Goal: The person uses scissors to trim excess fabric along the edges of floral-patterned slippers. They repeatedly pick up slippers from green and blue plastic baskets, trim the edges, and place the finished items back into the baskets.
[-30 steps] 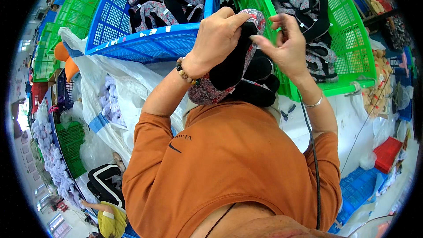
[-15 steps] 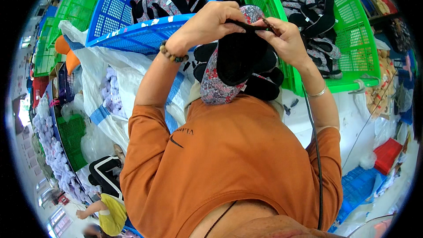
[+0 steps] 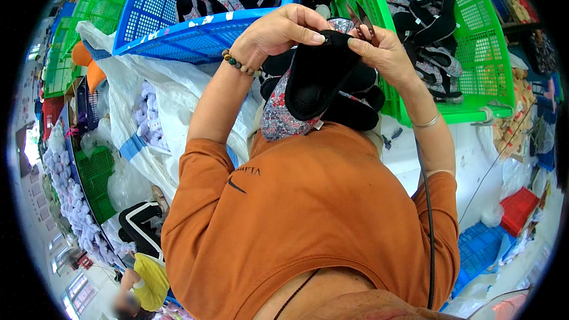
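Note:
A slipper with a black inside (image 3: 315, 77) hangs upright in front of my chest, its upper edge between my hands. My left hand (image 3: 281, 31) is closed on that edge, thumb on the black face. With thumb and fingertips, my right hand (image 3: 384, 53) pinches the other corner. It also holds small dark scissors (image 3: 362, 19), blades pointing up and away from the cloth. Behind and below lie more slippers in grey and red patterned fabric (image 3: 277, 109) with black parts, resting on my lap; the held one partly hides them.
A blue plastic basket (image 3: 195, 37) at the far left and a green basket (image 3: 474, 74) at the right hold piles of similar slippers. White sacking (image 3: 127, 101) lies to my left. Another person in a yellow top (image 3: 151, 281) is at the lower left.
The slipper's top edge has come round to show more of its black face. In my right hand the scissors have swung up and their blades now show apart. My left thumb has moved onto the black face.

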Action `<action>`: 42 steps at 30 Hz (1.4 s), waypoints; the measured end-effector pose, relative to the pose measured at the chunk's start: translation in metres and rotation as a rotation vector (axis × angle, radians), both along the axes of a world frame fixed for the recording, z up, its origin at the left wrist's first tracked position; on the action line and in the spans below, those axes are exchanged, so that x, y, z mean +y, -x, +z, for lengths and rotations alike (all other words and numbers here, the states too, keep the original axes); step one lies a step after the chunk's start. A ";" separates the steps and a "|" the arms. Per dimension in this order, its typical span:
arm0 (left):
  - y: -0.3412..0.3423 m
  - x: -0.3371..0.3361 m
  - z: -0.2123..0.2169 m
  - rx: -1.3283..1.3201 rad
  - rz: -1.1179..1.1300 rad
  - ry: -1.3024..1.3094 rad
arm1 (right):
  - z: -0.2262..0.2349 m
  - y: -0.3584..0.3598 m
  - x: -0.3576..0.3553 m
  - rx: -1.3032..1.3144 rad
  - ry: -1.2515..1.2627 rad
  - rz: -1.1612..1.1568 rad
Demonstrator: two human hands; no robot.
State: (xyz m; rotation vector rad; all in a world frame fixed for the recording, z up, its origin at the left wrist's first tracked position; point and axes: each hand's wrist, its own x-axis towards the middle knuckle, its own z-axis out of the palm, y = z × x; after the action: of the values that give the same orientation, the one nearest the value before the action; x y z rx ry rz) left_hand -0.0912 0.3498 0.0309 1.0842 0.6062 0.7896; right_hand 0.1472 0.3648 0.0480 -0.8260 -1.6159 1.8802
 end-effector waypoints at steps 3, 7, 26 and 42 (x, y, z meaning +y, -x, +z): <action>0.003 0.002 -0.010 -0.047 0.013 0.003 | -0.009 0.002 0.002 -0.040 -0.050 -0.042; -0.002 0.001 -0.023 -0.045 0.050 0.067 | -0.016 0.000 0.002 -0.207 -0.513 -0.089; -0.024 -0.015 -0.025 0.032 0.243 0.146 | 0.002 -0.009 -0.024 -0.849 -1.252 -0.215; -0.039 -0.020 -0.016 0.069 0.322 0.157 | 0.016 -0.013 -0.015 -0.910 -1.421 -0.201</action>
State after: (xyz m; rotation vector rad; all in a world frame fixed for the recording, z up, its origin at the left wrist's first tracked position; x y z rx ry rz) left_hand -0.0524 0.3303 0.0145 0.8835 0.9008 0.9671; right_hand 0.1606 0.3502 0.0639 -1.0419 -2.5585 -0.1748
